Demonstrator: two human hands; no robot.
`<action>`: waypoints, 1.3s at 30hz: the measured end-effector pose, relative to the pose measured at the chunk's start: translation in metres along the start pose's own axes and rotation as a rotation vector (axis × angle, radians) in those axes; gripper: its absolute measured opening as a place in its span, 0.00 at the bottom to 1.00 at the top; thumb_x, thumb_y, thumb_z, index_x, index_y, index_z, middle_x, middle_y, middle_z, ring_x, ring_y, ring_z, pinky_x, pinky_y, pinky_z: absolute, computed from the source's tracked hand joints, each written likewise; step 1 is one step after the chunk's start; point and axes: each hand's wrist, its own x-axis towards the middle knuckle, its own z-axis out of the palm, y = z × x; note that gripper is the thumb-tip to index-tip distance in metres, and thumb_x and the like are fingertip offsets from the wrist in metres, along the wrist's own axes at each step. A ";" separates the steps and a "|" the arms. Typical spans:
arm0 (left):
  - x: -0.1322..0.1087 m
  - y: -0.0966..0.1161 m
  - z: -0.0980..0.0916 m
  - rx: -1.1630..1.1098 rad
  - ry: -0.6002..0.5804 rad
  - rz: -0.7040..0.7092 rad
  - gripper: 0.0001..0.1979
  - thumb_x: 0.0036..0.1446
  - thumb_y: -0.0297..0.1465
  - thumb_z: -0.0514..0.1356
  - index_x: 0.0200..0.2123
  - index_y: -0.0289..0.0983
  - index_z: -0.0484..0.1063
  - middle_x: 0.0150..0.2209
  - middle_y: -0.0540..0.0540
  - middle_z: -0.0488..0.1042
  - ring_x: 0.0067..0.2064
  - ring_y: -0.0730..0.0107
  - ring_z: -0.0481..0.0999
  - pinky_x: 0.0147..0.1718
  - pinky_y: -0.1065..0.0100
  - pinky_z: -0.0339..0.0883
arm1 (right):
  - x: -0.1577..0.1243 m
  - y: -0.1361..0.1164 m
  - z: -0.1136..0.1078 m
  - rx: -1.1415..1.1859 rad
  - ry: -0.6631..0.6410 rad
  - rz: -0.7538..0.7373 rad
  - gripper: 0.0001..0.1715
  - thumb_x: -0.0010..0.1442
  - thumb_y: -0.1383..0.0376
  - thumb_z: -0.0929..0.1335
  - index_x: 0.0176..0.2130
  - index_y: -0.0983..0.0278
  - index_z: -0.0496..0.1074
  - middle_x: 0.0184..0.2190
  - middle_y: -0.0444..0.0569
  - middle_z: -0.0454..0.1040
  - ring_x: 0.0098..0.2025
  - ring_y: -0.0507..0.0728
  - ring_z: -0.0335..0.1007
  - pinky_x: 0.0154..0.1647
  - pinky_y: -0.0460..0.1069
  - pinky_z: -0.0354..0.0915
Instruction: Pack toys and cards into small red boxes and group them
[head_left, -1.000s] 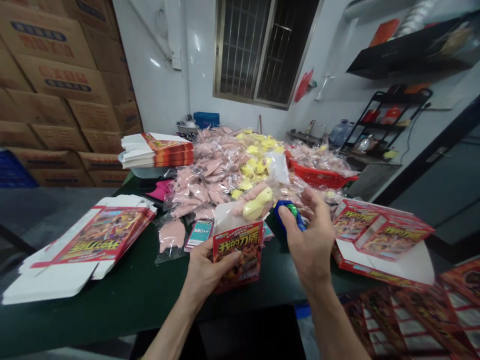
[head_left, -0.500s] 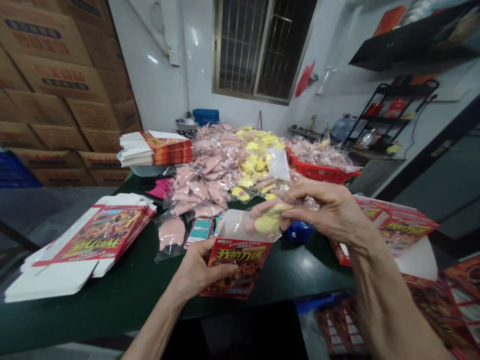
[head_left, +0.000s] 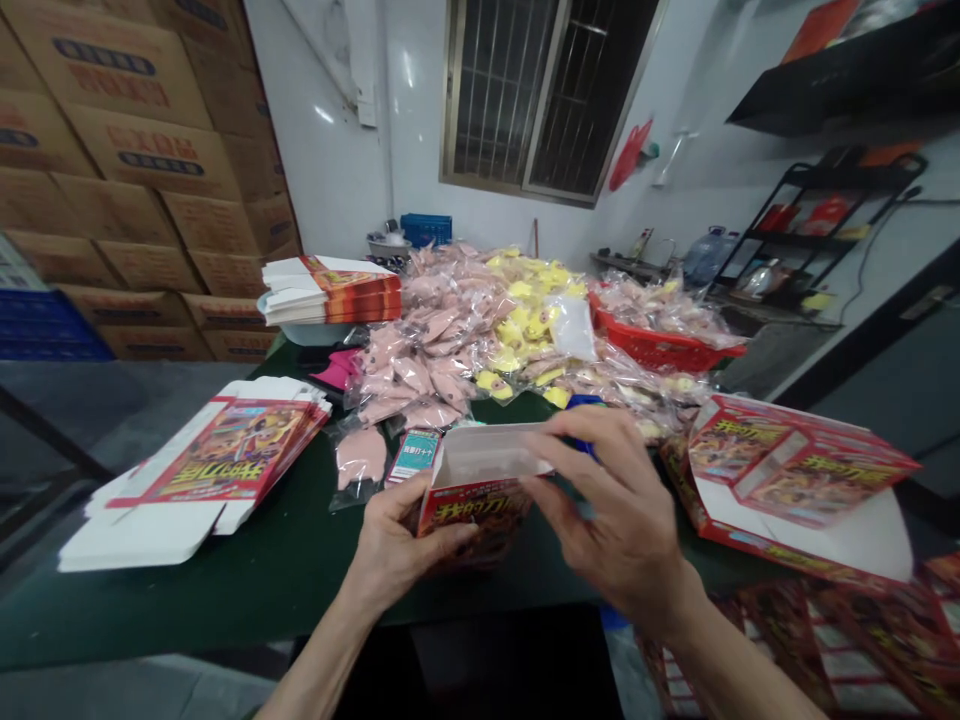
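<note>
A red printed box (head_left: 480,520) stands upright near the table's front edge, its top open and white inside. My left hand (head_left: 405,545) grips its left side, thumb across the front. At the box's upper right edge, my right hand (head_left: 607,500) has its thumb and fingers on either side of the rim. Behind the box lie a green card pack (head_left: 414,455) and a bagged pink toy (head_left: 360,460). Bagged pink toys (head_left: 420,350) and yellow toys (head_left: 525,310) are heaped farther back. The inside bottom of the box is hidden.
Flat red boxes (head_left: 225,450) lie at left, with more folded boxes (head_left: 300,300) on a tub behind. A red basket (head_left: 660,348) of bagged toys stands back right. At right are more red boxes (head_left: 810,470). Cartons (head_left: 150,150) line the left wall.
The yellow and pink toy my right hand held above the box is out of sight. My right hand has moved down and left to the box's rim. The view has shifted slightly.
</note>
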 end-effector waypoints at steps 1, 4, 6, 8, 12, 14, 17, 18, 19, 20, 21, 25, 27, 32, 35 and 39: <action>-0.003 -0.002 -0.001 0.021 0.058 0.034 0.19 0.40 0.31 0.70 0.38 0.33 0.75 0.33 0.46 0.81 0.33 0.64 0.80 0.34 0.70 0.76 | -0.007 -0.002 0.003 0.029 0.076 0.053 0.14 0.56 0.72 0.67 0.44 0.63 0.69 0.39 0.51 0.69 0.43 0.57 0.65 0.46 0.56 0.63; -0.014 -0.012 -0.002 0.101 0.292 0.135 0.30 0.39 0.30 0.70 0.48 0.34 0.69 0.36 0.46 0.80 0.33 0.64 0.80 0.33 0.70 0.77 | -0.033 -0.006 0.022 0.187 0.170 0.332 0.16 0.56 0.71 0.67 0.46 0.61 0.66 0.41 0.50 0.69 0.43 0.56 0.66 0.45 0.54 0.64; -0.021 -0.017 -0.004 0.161 0.439 0.194 0.36 0.39 0.29 0.70 0.54 0.36 0.64 0.38 0.47 0.80 0.32 0.67 0.80 0.32 0.71 0.77 | -0.051 -0.007 0.041 0.341 0.094 0.516 0.17 0.57 0.68 0.67 0.48 0.61 0.64 0.43 0.51 0.70 0.44 0.56 0.68 0.43 0.52 0.66; -0.028 -0.018 -0.010 0.228 0.567 0.246 0.40 0.37 0.29 0.71 0.56 0.37 0.62 0.39 0.48 0.79 0.31 0.69 0.80 0.31 0.72 0.77 | -0.063 -0.003 0.057 0.416 0.048 0.636 0.18 0.59 0.65 0.66 0.50 0.61 0.62 0.44 0.52 0.70 0.43 0.56 0.69 0.40 0.51 0.68; -0.035 -0.004 -0.033 0.314 0.837 0.264 0.37 0.37 0.27 0.70 0.54 0.37 0.65 0.41 0.47 0.77 0.33 0.69 0.79 0.34 0.73 0.76 | -0.074 0.030 0.074 0.090 -0.082 0.622 0.11 0.62 0.64 0.61 0.42 0.65 0.69 0.41 0.55 0.71 0.43 0.58 0.69 0.43 0.54 0.66; -0.037 0.004 -0.046 0.327 0.904 0.230 0.34 0.38 0.27 0.70 0.52 0.37 0.67 0.41 0.48 0.77 0.35 0.67 0.79 0.37 0.71 0.76 | -0.077 0.053 0.075 -0.050 -0.301 0.548 0.12 0.59 0.63 0.64 0.41 0.65 0.71 0.44 0.57 0.71 0.47 0.62 0.67 0.46 0.57 0.64; -0.039 0.007 -0.058 0.329 0.911 0.206 0.31 0.36 0.26 0.70 0.48 0.39 0.70 0.37 0.51 0.78 0.34 0.67 0.79 0.38 0.69 0.76 | -0.080 0.081 0.073 -0.033 -0.532 0.463 0.18 0.52 0.64 0.70 0.45 0.61 0.72 0.49 0.54 0.70 0.50 0.64 0.65 0.46 0.57 0.64; -0.040 0.006 -0.061 0.330 0.906 0.208 0.31 0.36 0.26 0.70 0.48 0.40 0.70 0.36 0.52 0.78 0.33 0.68 0.79 0.36 0.70 0.76 | -0.081 0.087 0.073 -0.023 -0.583 0.440 0.20 0.51 0.64 0.70 0.46 0.60 0.72 0.51 0.53 0.70 0.51 0.63 0.65 0.47 0.56 0.64; -0.040 0.004 -0.062 0.333 0.900 0.212 0.31 0.35 0.26 0.70 0.47 0.40 0.71 0.35 0.53 0.78 0.32 0.69 0.78 0.34 0.72 0.76 | -0.081 0.093 0.073 -0.021 -0.624 0.426 0.22 0.52 0.65 0.70 0.48 0.59 0.71 0.52 0.53 0.69 0.52 0.62 0.65 0.47 0.55 0.64; -0.040 0.002 -0.064 0.336 0.895 0.215 0.30 0.35 0.26 0.70 0.47 0.40 0.71 0.34 0.53 0.78 0.31 0.70 0.78 0.32 0.74 0.76 | -0.080 0.098 0.075 -0.027 -0.656 0.418 0.23 0.54 0.65 0.69 0.50 0.60 0.69 0.53 0.53 0.68 0.53 0.61 0.65 0.48 0.54 0.64; -0.039 0.000 -0.064 0.339 0.892 0.218 0.30 0.34 0.25 0.70 0.46 0.39 0.72 0.33 0.53 0.78 0.30 0.71 0.78 0.31 0.75 0.75 | -0.079 0.102 0.077 -0.040 -0.682 0.417 0.23 0.55 0.65 0.68 0.52 0.61 0.68 0.53 0.54 0.68 0.53 0.60 0.65 0.48 0.53 0.63; -0.037 -0.004 -0.066 0.370 0.893 0.186 0.29 0.32 0.26 0.71 0.43 0.36 0.73 0.31 0.52 0.78 0.27 0.71 0.77 0.28 0.75 0.75 | -0.071 0.111 0.089 -0.129 -0.766 0.415 0.22 0.56 0.56 0.68 0.48 0.64 0.71 0.45 0.54 0.71 0.46 0.59 0.68 0.43 0.50 0.63; -0.037 -0.003 -0.067 0.397 0.901 0.158 0.27 0.32 0.27 0.72 0.41 0.35 0.74 0.30 0.51 0.78 0.26 0.70 0.77 0.27 0.73 0.75 | -0.066 0.111 0.093 -0.174 -0.803 0.386 0.20 0.55 0.54 0.68 0.43 0.64 0.74 0.40 0.54 0.71 0.42 0.59 0.68 0.40 0.50 0.62; -0.039 0.002 -0.073 0.392 0.934 0.150 0.26 0.33 0.27 0.71 0.41 0.35 0.75 0.32 0.49 0.79 0.28 0.70 0.77 0.30 0.72 0.75 | -0.061 0.095 0.092 -0.281 -0.808 0.270 0.13 0.60 0.64 0.63 0.37 0.67 0.74 0.39 0.59 0.71 0.45 0.64 0.63 0.42 0.54 0.56; -0.041 0.007 -0.077 0.417 0.967 0.202 0.27 0.32 0.28 0.71 0.42 0.36 0.76 0.34 0.48 0.79 0.28 0.71 0.77 0.32 0.73 0.74 | -0.067 0.084 0.096 -0.340 -0.761 0.248 0.14 0.61 0.71 0.60 0.35 0.68 0.74 0.38 0.61 0.72 0.45 0.65 0.60 0.41 0.55 0.54; -0.043 0.015 -0.080 0.457 0.992 0.245 0.29 0.31 0.29 0.71 0.43 0.36 0.76 0.34 0.47 0.80 0.29 0.70 0.76 0.33 0.72 0.74 | -0.075 0.076 0.105 -0.372 -0.681 0.267 0.17 0.64 0.68 0.58 0.33 0.67 0.73 0.34 0.59 0.72 0.40 0.63 0.61 0.37 0.54 0.54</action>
